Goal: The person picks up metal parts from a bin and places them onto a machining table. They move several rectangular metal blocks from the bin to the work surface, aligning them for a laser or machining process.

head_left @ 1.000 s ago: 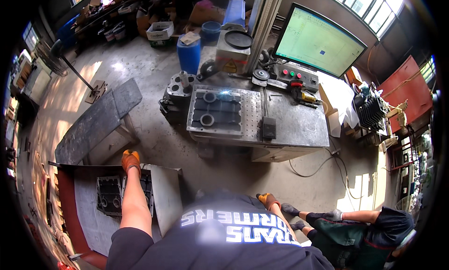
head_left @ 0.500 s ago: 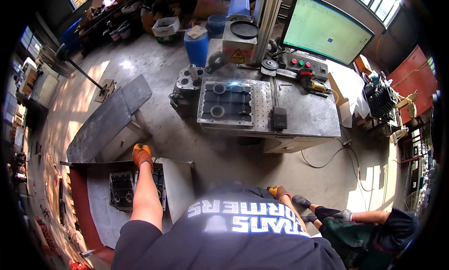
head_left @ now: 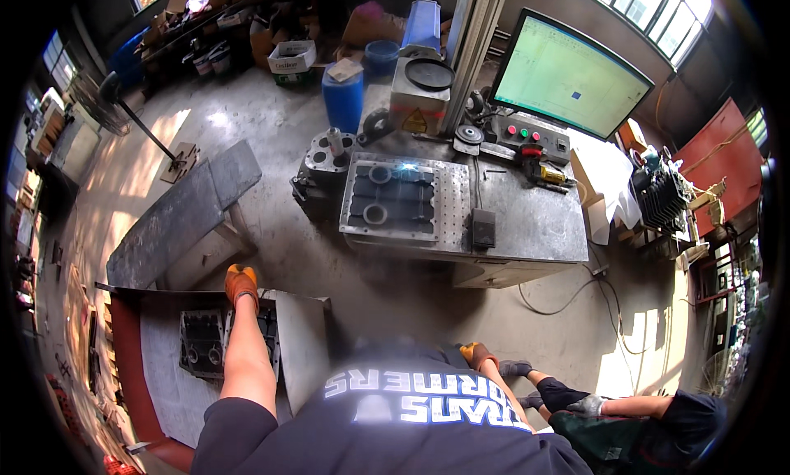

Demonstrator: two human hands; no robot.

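My left hand (head_left: 241,282), in an orange work glove, is at the far rim of an open metal bin (head_left: 306,327), its arm stretched over the bin. How its fingers lie is unclear. Under that forearm are dark metal plates with round openings, one plate (head_left: 202,342) plain to see on the pale lining. My right hand (head_left: 477,356), gloved alike, hangs low beside my body, partly covered by my shirt; its fingers do not show clearly. Ahead, a flat metal plate with rings (head_left: 391,202) lies on the workbench (head_left: 535,224), a bright blue-white spark at its far edge.
A monitor (head_left: 572,72) and a button box (head_left: 531,134) stand at the bench's back right. A machine column (head_left: 477,47) rises behind the plate. Left of the bench is a slanted grey panel (head_left: 177,216). A co-worker (head_left: 642,421) crouches at lower right; a cable (head_left: 568,306) trails on the floor.
The view has shifted slightly, so bench and bin appear a little lower and further left. My left hand stays at the bin's rim and my right stays low. The spark still glows.
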